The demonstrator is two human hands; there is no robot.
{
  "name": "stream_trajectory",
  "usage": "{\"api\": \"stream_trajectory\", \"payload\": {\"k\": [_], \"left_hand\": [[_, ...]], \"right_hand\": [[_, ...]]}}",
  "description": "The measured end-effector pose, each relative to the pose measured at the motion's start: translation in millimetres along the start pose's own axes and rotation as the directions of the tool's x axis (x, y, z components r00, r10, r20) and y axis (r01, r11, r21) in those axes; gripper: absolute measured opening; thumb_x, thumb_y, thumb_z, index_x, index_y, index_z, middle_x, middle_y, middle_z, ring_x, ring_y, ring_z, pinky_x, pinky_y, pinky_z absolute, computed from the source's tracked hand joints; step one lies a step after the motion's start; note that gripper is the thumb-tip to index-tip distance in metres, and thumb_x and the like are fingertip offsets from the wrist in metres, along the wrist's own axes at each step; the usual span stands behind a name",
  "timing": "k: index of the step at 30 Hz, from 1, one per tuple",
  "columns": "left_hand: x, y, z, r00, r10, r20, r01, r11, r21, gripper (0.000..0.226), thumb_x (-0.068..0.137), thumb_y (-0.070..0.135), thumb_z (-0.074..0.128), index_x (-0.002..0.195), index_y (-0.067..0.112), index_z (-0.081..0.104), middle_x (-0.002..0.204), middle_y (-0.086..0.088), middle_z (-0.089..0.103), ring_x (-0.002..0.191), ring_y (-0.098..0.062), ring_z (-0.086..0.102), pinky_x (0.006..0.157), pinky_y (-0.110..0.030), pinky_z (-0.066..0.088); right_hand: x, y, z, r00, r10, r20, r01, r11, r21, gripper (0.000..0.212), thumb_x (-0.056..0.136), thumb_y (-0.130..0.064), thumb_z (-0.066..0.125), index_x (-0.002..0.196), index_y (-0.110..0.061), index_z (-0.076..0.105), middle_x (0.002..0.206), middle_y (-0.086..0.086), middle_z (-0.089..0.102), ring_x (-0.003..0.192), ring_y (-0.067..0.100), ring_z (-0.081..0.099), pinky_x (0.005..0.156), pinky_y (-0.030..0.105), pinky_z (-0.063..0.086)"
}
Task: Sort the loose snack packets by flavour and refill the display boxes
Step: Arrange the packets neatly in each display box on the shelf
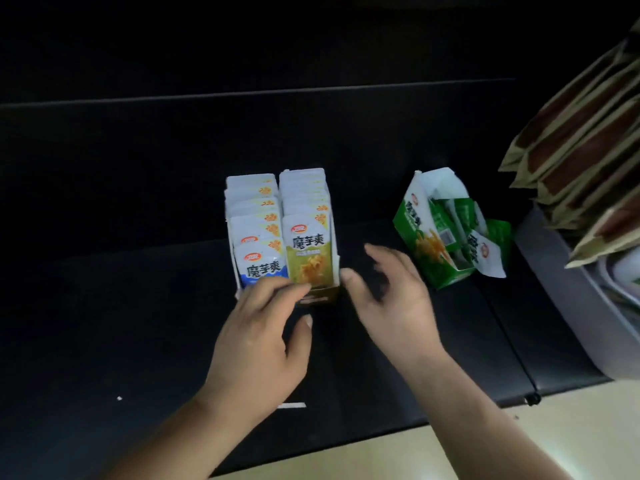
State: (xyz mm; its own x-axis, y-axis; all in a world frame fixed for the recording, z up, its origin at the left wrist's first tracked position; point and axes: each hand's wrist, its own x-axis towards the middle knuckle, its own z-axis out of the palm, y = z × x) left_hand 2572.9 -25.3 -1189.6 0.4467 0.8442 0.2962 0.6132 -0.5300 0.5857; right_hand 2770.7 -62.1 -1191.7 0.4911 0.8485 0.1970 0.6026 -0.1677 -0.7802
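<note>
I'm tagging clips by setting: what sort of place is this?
Likely a small shop's shelf or counter: a display box packed with rows of blue packets and yellow packets, an opened green box beside it, and brown bags stacked at right.

black surface (138, 306), matte. centre: display box (320, 297), upright, two rows of packets. right of it, apart: green box (415, 230), askew, flaps open. right edge: grey tray (554, 289). near front: white strip (292, 405), white speck (119, 398).
</note>
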Motion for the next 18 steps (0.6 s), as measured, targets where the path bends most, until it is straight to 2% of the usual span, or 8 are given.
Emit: {"api": "stream_trajectory", "payload": {"k": [2, 5, 7, 10, 13, 15, 18], "left_hand": [[3.9, 21.1, 7.8, 0.999, 0.037, 0.039, -0.034, 0.996, -0.079, 0.036, 0.092, 0.028, 0.066, 0.127, 0.022, 0.069, 0.122, 0.013, 0.059, 0.113, -0.009, 0.061, 0.089, -0.032, 0.057], [12.7, 45.2, 21.6, 0.992, 0.076, 0.100, -0.059, 0.985, -0.161, 0.036, 0.095, 0.029, 0.066, 0.131, 0.026, 0.066, 0.122, 0.020, 0.056, 0.113, -0.003, 0.059, 0.093, -0.024, 0.052], [16.5, 55.5, 29.4, 0.989, 0.083, 0.119, -0.060, 0.981, -0.186, 0.037, 0.094, 0.025, 0.070, 0.131, 0.027, 0.066, 0.122, 0.021, 0.055, 0.111, -0.002, 0.059, 0.091, -0.017, 0.049], [17.9, 64.7, 35.6, 0.989, 0.050, 0.139, -0.018, 0.976, -0.219, 0.039, 0.093, 0.024, 0.072, 0.132, 0.029, 0.066, 0.121, 0.024, 0.055, 0.109, -0.001, 0.059, 0.083, -0.006, 0.043], [18.6, 66.4, 37.8, 0.991, 0.001, 0.135, 0.032, 0.971, -0.238, 0.040, 0.092, 0.025, 0.073, 0.131, 0.031, 0.065, 0.116, 0.027, 0.053, 0.099, 0.004, 0.058, 0.075, -0.003, 0.041], [17.4, 66.3, 38.1, 0.991, -0.023, 0.128, 0.054, 0.967, -0.249, 0.041, 0.091, 0.023, 0.075, 0.131, 0.031, 0.065, 0.112, 0.028, 0.054, 0.084, 0.011, 0.056, 0.072, -0.002, 0.040], [13.1, 65.5, 38.9, 0.988, -0.046, 0.149, 0.083, 0.963, -0.257, 0.043, 0.091, 0.023, 0.076, 0.132, 0.031, 0.065, 0.108, 0.029, 0.054, 0.076, 0.015, 0.053, 0.070, -0.002, 0.040]], "right_hand": [[-10.8, 15.8, -30.5, 0.990, -0.008, -0.141, -0.005, 0.995, -0.097, 0.045, 0.094, -0.045, 0.068, 0.134, -0.024, 0.064, 0.132, -0.008, 0.058, 0.119, 0.016, 0.061, 0.086, 0.046, 0.059], [-15.5, 37.8, -73.2, 0.974, -0.004, -0.226, -0.047, 0.975, -0.217, 0.041, 0.096, -0.043, 0.065, 0.134, -0.026, 0.064, 0.135, -0.008, 0.057, 0.122, 0.021, 0.059, 0.084, 0.046, 0.059], [-10.8, 50.8, -86.7, 0.986, 0.032, -0.161, -0.065, 0.977, -0.204, 0.047, 0.096, -0.047, 0.063, 0.138, -0.028, 0.062, 0.142, -0.006, 0.056, 0.133, 0.021, 0.054, 0.095, 0.048, 0.056], [-2.8, 63.0, -92.6, 0.990, 0.136, 0.027, -0.133, 0.986, -0.097, 0.060, 0.093, -0.056, 0.063, 0.147, -0.034, 0.052, 0.150, -0.013, 0.051, 0.143, 0.011, 0.043, 0.113, 0.044, 0.045], [5.5, 71.8, -96.3, 0.968, 0.203, 0.148, -0.183, 0.973, -0.137, 0.071, 0.087, -0.073, 0.054, 0.151, -0.047, 0.039, 0.156, -0.018, 0.042, 0.146, 0.014, 0.037, 0.116, 0.046, 0.040], [8.8, 73.0, -96.0, 0.961, 0.221, 0.165, -0.175, 0.951, -0.253, 0.071, 0.088, -0.074, 0.052, 0.152, -0.050, 0.035, 0.157, -0.015, 0.040, 0.147, 0.019, 0.035, 0.116, 0.046, 0.039], [6.2, 66.0, -91.6, 0.980, 0.161, 0.115, -0.128, 0.960, -0.251, 0.068, 0.088, -0.070, 0.055, 0.149, -0.039, 0.049, 0.145, -0.008, 0.053, 0.141, 0.022, 0.039, 0.114, 0.034, 0.035]]}}
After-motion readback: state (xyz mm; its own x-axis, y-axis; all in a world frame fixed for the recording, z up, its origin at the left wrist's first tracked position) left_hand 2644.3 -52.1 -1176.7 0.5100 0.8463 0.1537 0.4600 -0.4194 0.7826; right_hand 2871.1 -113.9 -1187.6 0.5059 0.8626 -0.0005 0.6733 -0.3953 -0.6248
